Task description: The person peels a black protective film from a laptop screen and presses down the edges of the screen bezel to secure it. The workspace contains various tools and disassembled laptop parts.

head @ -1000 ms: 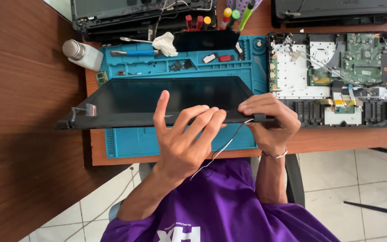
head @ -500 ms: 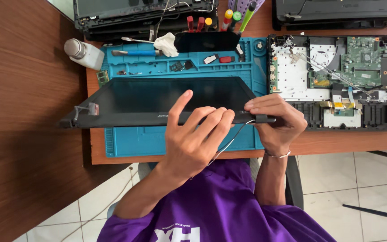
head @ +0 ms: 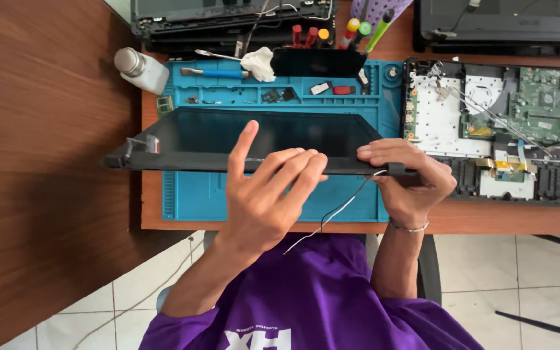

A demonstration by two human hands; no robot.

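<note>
Over blue mat (head: 189, 194) | right hand (head: 409, 178) grips laptop lid (head: 254, 139) (edge) | left hand (head: 270, 194) spread, fingertips touching

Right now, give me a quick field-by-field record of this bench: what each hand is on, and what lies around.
left hand: fingers resting on near edge of the screen panel, index finger raised
right hand: gripping panel's right near corner
screen panel: black, held over the blue mat
thin cable: hangs from panel's edge near right hand
blue mat: on wooden table, holds small parts
open laptop base: right of mat, boards exposed
white bottle: at mat's far left corner
</note>
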